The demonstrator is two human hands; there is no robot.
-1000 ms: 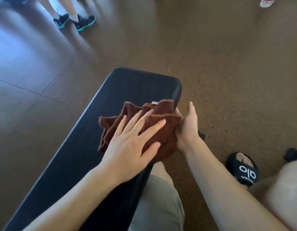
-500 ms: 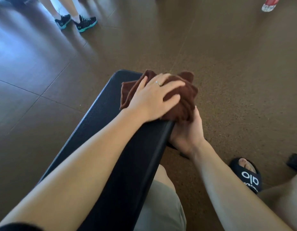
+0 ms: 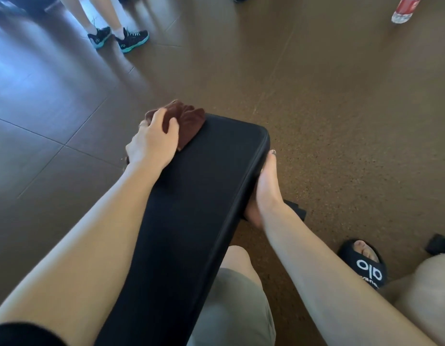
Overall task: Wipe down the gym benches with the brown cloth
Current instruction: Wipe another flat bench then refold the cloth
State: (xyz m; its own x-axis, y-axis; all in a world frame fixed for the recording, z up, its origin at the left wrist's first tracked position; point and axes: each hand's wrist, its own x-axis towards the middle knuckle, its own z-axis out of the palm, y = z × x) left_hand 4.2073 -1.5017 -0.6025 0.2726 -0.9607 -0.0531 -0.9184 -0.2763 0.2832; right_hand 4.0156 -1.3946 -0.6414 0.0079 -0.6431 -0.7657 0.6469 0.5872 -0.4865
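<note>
A long black padded bench (image 3: 206, 186) runs from the bottom left up to the middle of the view. The brown cloth (image 3: 189, 123) is bunched at the bench's far left corner and hangs partly over the edge. My left hand (image 3: 154, 141) presses on the cloth, fingers curled over it. Against the bench's right side rests my right hand (image 3: 266, 188), its fingers hidden under the pad.
Another person's legs in dark sneakers (image 3: 119, 38) stand on the tiled floor at the upper left. A plastic bottle (image 3: 403, 8) stands at the top right. My knee (image 3: 236, 295) and my foot in a black sandal (image 3: 366, 265) are beside the bench on brown speckled flooring.
My left hand has slid the cloth from the bench's far right corner across to its far left corner. My right hand has stayed on the bench's right side.
</note>
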